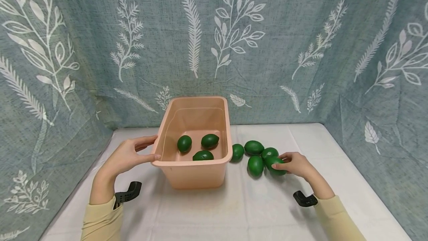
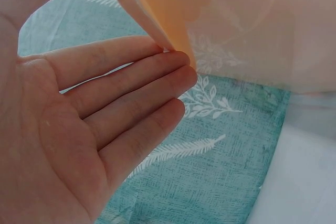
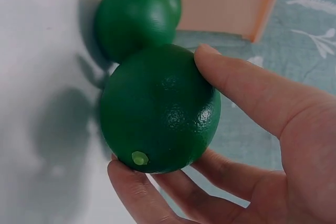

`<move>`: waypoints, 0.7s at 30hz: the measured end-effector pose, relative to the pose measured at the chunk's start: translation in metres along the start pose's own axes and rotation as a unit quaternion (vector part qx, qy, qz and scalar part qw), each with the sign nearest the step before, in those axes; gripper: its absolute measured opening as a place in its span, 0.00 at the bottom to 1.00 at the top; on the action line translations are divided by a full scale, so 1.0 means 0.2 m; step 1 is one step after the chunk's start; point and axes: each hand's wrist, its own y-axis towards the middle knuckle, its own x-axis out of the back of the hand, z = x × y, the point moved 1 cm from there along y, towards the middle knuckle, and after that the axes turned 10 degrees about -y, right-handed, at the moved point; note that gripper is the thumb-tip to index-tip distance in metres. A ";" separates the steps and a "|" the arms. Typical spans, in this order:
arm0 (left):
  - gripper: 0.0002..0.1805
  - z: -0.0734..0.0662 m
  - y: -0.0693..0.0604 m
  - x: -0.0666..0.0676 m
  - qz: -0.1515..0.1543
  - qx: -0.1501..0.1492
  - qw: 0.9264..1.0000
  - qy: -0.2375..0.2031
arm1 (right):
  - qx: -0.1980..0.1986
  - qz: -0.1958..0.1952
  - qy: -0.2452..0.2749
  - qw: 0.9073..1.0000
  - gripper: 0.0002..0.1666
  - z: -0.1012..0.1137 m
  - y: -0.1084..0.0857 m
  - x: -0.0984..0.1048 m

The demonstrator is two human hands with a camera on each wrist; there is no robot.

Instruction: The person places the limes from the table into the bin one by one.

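A peach plastic bin [image 1: 200, 176] stands on the table with three green limes inside: one lime [image 1: 184, 143] at left, another lime [image 1: 210, 141] at right, and a third lime [image 1: 203, 155] nearer the front wall. My left hand [image 1: 128, 155] touches the bin's left rim with nearly straight fingers [image 2: 131, 98]; its thumb lies at the near-left corner. To the right of the bin, my right hand [image 1: 294, 164] holds a lime [image 3: 160, 111] between thumb and fingers, its pale stem end showing. Other limes [image 1: 255, 166] cluster just beside it, and one sits against the bin's right side.
A white cloth [image 1: 214, 218] covers the table. Blue-green curtains [image 1: 200, 47] with white leaf prints hang behind and at both sides. Each wrist wears a black camera mount, the left mount [image 1: 128, 193] near the bin's front-left and the right mount [image 1: 305, 199] near the limes.
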 end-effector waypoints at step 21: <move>0.38 0.00 0.00 0.00 -0.001 0.000 1.000 -0.007 | 0.045 -0.002 -0.037 0.998 0.44 0.30 0.08 0.28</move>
